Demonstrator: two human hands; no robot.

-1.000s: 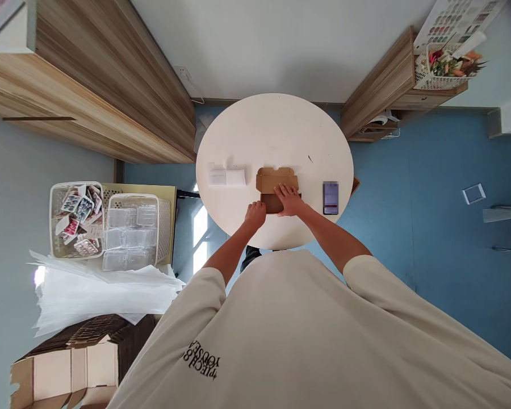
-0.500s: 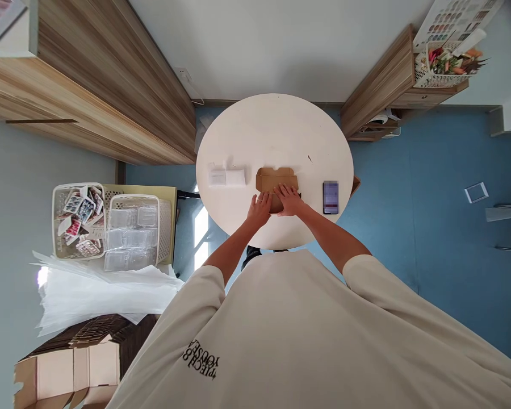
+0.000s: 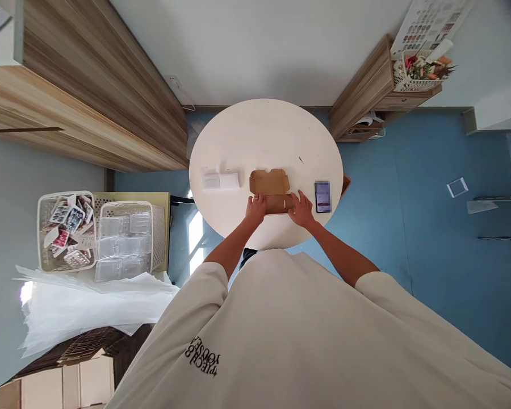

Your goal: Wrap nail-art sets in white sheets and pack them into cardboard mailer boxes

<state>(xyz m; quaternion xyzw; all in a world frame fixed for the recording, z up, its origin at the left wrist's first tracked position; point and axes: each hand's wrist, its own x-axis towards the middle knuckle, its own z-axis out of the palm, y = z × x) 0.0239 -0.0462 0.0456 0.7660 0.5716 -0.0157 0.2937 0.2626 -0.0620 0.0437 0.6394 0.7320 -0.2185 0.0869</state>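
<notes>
A small brown cardboard box (image 3: 276, 204) lies on the round white table (image 3: 264, 133), its flap lid (image 3: 269, 182) folded open toward the far side. My left hand (image 3: 255, 209) grips the box's left end, fingers bent over the edge. At the opposite end, my right hand (image 3: 302, 209) has its fingers curled round the corner. The thumbs are mostly hidden. Further left on the table lie small white packets (image 3: 220, 180). A phone (image 3: 322, 196) with a lit screen rests right of my right hand.
Left of the table stand a basket of coloured packets (image 3: 68, 233) and a basket of clear plastic boxes (image 3: 123, 244). Below them are white sheets (image 3: 97, 304) and a stack of flat cardboard boxes (image 3: 68, 375). Wooden cabinets (image 3: 102, 85) flank the table. A flower basket (image 3: 417, 79) sits at far right.
My right hand has moved off the lid area to the box's right end, and its fingers have curled. My left hand shifted in, then back to the left end. The whole view moved slightly.
</notes>
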